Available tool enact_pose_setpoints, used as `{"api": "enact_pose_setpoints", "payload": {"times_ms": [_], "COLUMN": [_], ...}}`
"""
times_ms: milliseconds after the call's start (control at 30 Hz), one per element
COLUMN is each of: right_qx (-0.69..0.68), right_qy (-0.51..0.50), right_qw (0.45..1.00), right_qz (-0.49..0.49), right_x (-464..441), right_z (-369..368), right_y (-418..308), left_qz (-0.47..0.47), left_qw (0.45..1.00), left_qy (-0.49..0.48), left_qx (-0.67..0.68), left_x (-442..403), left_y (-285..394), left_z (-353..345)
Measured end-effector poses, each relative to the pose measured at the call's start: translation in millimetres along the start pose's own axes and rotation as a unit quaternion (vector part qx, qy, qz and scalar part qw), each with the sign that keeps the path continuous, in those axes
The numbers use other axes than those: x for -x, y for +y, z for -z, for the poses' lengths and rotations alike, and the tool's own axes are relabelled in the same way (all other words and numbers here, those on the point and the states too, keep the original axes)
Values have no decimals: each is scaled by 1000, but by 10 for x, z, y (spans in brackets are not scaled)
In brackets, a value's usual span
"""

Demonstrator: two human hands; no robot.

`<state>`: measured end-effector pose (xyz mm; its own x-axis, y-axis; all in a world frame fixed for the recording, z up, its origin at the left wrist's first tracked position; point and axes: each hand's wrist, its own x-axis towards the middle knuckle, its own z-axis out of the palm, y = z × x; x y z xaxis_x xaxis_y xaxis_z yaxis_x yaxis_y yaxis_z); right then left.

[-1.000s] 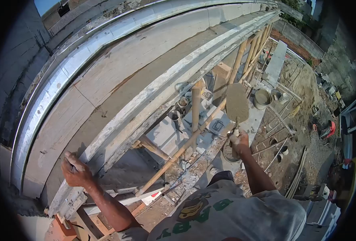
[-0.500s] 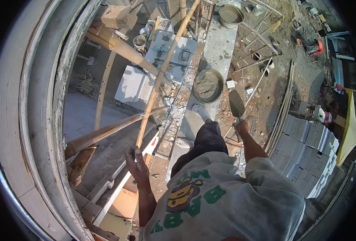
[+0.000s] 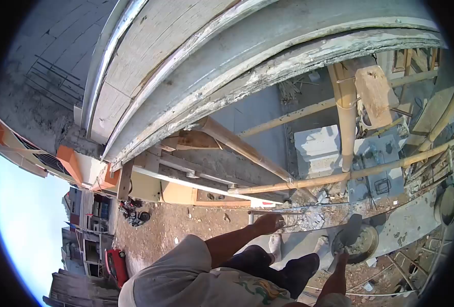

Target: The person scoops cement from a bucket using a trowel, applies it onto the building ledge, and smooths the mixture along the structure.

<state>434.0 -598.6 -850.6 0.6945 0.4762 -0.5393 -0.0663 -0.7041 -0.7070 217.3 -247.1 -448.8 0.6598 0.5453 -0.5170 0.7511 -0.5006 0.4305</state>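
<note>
My right hand (image 3: 342, 254) is closed round the handle of a trowel (image 3: 351, 231). The trowel's dark blade overlaps a round basin of mortar (image 3: 368, 244) in my view; whether they touch I cannot tell. My left hand (image 3: 269, 223) is held out over the walkway with fingers loosely apart and nothing visible in them. It is nearest to a metal pipe frame (image 3: 250, 218) and below the end of a thin bamboo pole (image 3: 298, 183).
A long moulded concrete ledge (image 3: 211, 66) curves across the top. Thick bamboo (image 3: 345, 123) braces cross near pale blocks (image 3: 316, 143). A second basin (image 3: 448, 204) stands at far right. Far below are a motorbike (image 3: 133, 214) and a red car (image 3: 115, 267) on dirt ground.
My view has swung round strongly, bringing the sky, street and ledge across the top into sight. The trowel stays in my right hand and now appears against the mortar basin.
</note>
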Motion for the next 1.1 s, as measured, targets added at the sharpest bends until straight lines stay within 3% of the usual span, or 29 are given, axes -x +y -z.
{"api": "enact_pose_setpoints", "payload": {"times_ms": [33, 67, 133, 167, 233, 267, 300, 367, 400, 467, 500, 533, 633, 667, 733, 767, 800, 833, 867, 967, 1033, 1100], "right_qx": [-45, 111, 80, 95, 114, 110, 132, 184, 25, -308, -99, 55, 237, 266, 366, 255, 141, 230, 130, 82, 122, 167], "right_qy": [-35, -116, -78, -65, -63, -39, -53, -84, -121, -160, -86, -73, -164, -190, -81, -106, -127, -197, -197, -217, -273, -311], "right_qw": [997, 971, 994, 993, 988, 969, 974, 975, 991, 936, 990, 993, 953, 938, 878, 933, 970, 948, 971, 973, 950, 935], "right_qz": [-42, 177, -4, -8, 83, 219, 175, 88, 51, -53, 45, 68, 93, 113, 296, 228, 152, 97, 18, 20, -89, -29], "right_x": [-194, -568, -345, -312, -546, -699, -730, -282, -439, -904, -848, -685, -285, -209, -289, -223, 90, 445, 792, 1275, 1382, 1706], "right_z": [-127, -281, -330, -250, -232, -238, -97, 641, 792, 970, 978, 993, 952, 957, 902, 935, 805, 858, 747, 348, 62, -113], "right_y": [274, 927, 576, 483, 776, 900, 832, -372, -350, 142, -23, -346, -1056, -1259, -1100, -1254, -1835, -2473, -2975, -3415, -3601, -4046], "left_qz": [17, 55, 118, 132, 162, 162, 159, 147, 133, 132, 133, 127, 100, 143, 207, 156, 242, 317, 317, 397, 446, 461], "left_qw": [1000, 998, 993, 991, 985, 985, 986, 988, 989, 988, 986, 986, 989, 980, 954, 976, 942, 911, 894, 827, 792, 749], "left_qy": [-8, -5, -23, -33, -54, -54, -51, -42, -15, -13, -14, -7, 25, 33, 52, 36, 86, 84, 124, 150, 185, 221], "left_qx": [5, 2, 8, 9, 13, 16, 18, 30, 64, 82, 95, 112, 106, 135, 211, 146, 217, 249, 293, 369, 373, 422], "left_x": [18, 80, 207, 250, 368, 406, 447, 512, 528, 533, 562, 625, 783, 852, 924, 1001, 1052, 1111, 1180, 1571, 1806, 2077], "left_y": [-83, -139, -187, -217, -285, -310, -319, -305, -411, -473, -440, -393, -493, -473, -657, -738, -792, -853, -977, -993, -1033, -1083], "left_z": [-2, 22, -7, -33, -81, -84, -84, -146, -266, -296, -335, -250, -166, -94, -251, -249, -377, -508, -754, -930, -1167, -1436]}}
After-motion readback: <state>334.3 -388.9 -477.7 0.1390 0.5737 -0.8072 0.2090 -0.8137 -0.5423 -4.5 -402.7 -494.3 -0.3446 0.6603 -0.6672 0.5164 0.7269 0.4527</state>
